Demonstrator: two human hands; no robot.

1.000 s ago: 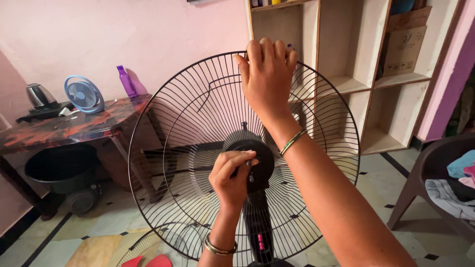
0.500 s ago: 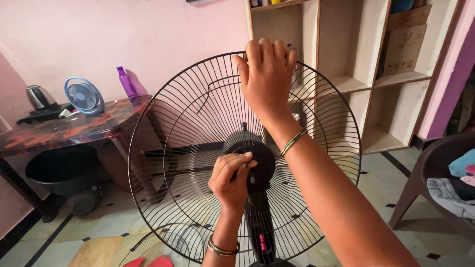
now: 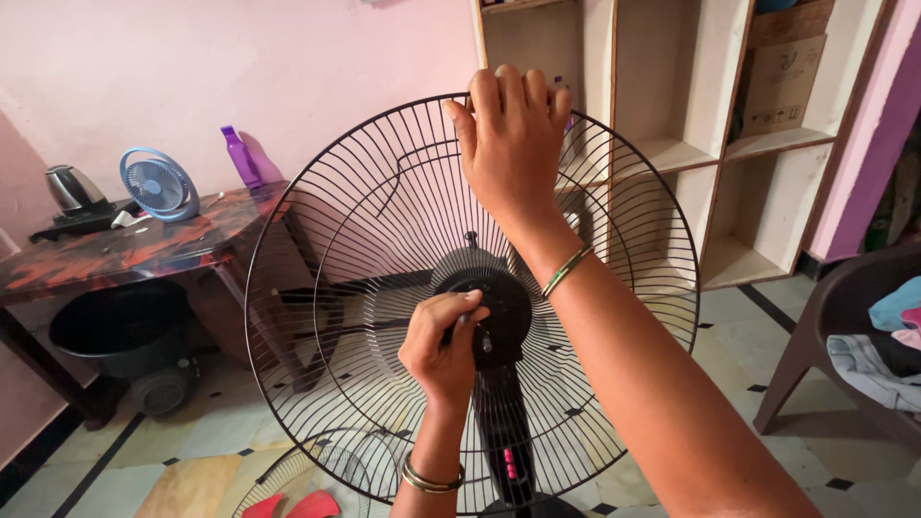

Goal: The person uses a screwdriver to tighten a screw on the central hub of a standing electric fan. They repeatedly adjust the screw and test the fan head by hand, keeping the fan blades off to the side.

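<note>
Little has moved since the earlier frame: the left hand still pinches the black round motor hub while the right hand stays curled over the black wire fan guard.

Brown cardboard box on the upper right shelf, printed marks.

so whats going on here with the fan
A person is working on a black pedestal fan that has only its rear wire grille on; no blades show. The right hand grips the top rim of the grille, and the left hand has its fingers pinched at the motor hub in the centre. Another grille lies on the tiled floor below.
</note>
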